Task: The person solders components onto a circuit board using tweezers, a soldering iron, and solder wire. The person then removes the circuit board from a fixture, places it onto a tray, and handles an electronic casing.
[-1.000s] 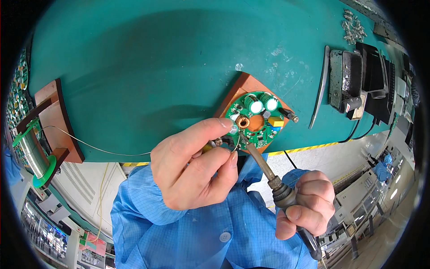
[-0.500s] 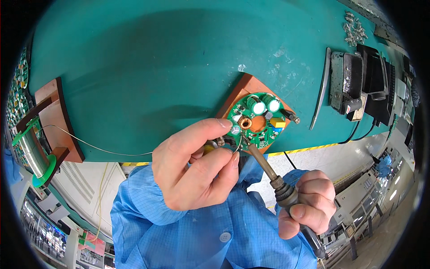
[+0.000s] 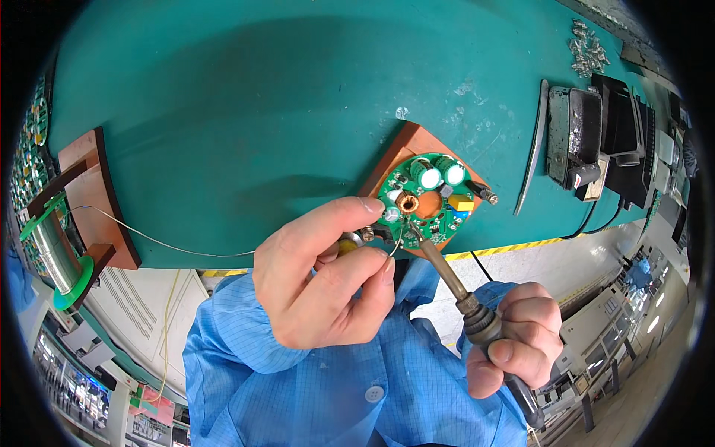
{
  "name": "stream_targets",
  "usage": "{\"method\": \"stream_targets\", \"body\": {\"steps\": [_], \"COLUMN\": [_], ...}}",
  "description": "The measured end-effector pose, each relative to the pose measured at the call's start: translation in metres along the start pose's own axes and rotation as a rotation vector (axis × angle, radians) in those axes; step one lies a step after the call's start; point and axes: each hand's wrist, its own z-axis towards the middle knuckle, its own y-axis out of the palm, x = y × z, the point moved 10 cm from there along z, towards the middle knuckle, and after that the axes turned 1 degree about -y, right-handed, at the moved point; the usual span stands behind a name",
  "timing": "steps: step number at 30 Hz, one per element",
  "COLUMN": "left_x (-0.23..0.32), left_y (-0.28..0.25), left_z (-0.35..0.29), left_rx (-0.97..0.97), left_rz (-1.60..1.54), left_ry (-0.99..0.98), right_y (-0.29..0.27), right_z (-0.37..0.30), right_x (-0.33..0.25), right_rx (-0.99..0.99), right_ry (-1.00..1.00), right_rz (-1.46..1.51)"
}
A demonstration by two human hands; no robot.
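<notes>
A round green circuit board (image 3: 398, 179) lies on a reddish-brown block (image 3: 406, 138). It carries capacitors, a copper-wound ring coil (image 3: 407, 202) and a yellow block-shaped part (image 3: 462, 203). My left hand (image 3: 324, 276) pinches thin solder wire (image 3: 171, 246), its end reaching the board's near side; the index fingertip is at the board's left edge. My right hand (image 3: 514, 346) is wrapped around a soldering iron (image 3: 447, 276), whose tip meets the board close to the wire end. The fingers hide part of the wire.
At the left, a solder spool (image 3: 56, 253) sits on a brown holder (image 3: 115, 208), beside many boards (image 3: 30, 149). To the right are a metal strip (image 3: 530, 149), a dark metal box (image 3: 573, 138) and small metal parts (image 3: 588, 51) on the green mat (image 3: 246, 112).
My right hand and the soldering iron have shifted slightly right, the tip moving a little along the board. My left hand is almost unmoved.
</notes>
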Motion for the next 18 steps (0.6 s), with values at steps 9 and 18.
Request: {"method": "stream_targets", "body": {"steps": [9, 18], "left_x": [-0.0020, -0.0016], "left_y": [-0.0004, -0.0009], "left_z": [-0.0032, -0.0023], "left_rx": [0.063, 0.038], "left_rz": [-0.026, -0.024], "left_ry": [0.044, 0.035], "right_y": [0.0051, 0.0035], "right_z": [0.0029, 0.0098], "right_x": [0.0011, 0.0023], "right_rx": [0.008, 0.023], "right_ry": [0.010, 0.045], "right_rz": [-0.006, 0.004]}}
